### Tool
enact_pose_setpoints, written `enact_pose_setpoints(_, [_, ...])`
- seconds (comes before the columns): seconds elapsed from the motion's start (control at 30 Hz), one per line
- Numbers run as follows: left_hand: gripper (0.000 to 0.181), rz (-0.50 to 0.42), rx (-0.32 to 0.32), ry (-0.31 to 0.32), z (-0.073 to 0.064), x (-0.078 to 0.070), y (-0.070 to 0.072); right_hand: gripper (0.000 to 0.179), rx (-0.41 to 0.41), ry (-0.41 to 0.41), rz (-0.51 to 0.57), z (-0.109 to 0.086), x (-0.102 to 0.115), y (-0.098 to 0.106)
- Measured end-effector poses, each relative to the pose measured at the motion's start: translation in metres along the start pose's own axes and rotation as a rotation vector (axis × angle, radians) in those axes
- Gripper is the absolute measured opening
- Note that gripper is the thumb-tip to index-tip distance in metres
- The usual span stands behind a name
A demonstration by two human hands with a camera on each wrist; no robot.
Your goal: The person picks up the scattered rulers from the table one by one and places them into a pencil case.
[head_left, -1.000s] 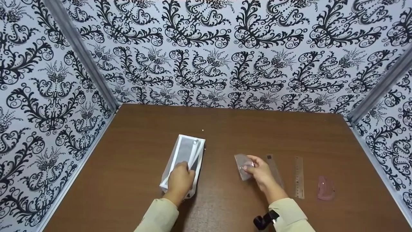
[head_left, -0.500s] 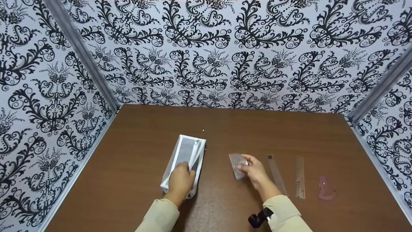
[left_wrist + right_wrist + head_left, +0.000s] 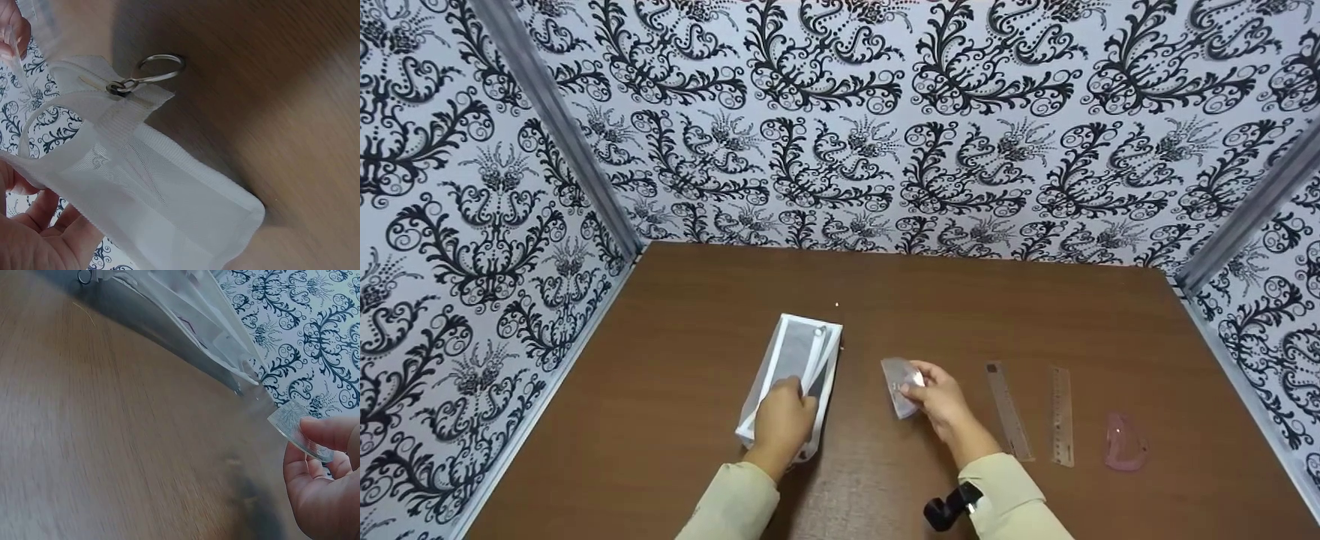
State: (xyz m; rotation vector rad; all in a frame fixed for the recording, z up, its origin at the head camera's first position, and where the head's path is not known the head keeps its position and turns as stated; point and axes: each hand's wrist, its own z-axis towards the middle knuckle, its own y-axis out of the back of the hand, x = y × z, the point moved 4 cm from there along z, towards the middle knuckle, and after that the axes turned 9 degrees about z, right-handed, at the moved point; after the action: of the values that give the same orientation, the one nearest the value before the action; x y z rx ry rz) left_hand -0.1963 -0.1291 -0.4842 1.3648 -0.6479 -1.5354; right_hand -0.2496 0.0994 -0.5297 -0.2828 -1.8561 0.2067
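Left hand [image 3: 781,420] grips pouch [image 3: 790,352]; right hand [image 3: 941,405] pinches clear protractor [image 3: 895,377] (rulers [image 3: 1062,416] nearby).

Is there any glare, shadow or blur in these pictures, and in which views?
Head view: pale sheen on the table near the bottom edge, plus a bright glint on the clear plastic piece; left wrist view: dim, with a soft shadow beside the white mesh pouch; right wrist view: a dark patch low in frame, too blurred to make out.
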Motion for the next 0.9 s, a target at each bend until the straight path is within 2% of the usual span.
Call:
enact_pose_setpoints(0.27, [0.018, -0.006, 0.021, 0.009, 0.001, 0.000, -0.001, 0.049, -0.008, -0.012, 0.021, 0.001, -0.005, -0.008])
enact_pose_setpoints(0.47, [0.018, -0.006, 0.007, -0.001, 0.001, 0.001, -0.001, 0.049, 0.013, -0.015, 0.038, 0.002, -0.009, -0.017])
enact_pose_setpoints(0.7, [0.019, -0.014, 0.066, 0.021, 0.001, 0.003, -0.002, 0.051, 0.041, -0.015, 0.035, 0.006, -0.011, -0.025])
enact_pose_setpoints(0.9, [0.017, -0.022, 0.078, 0.018, 0.001, 0.003, 0.000, 0.051, 0.043, -0.026, 0.002, 0.009, -0.009, -0.032])
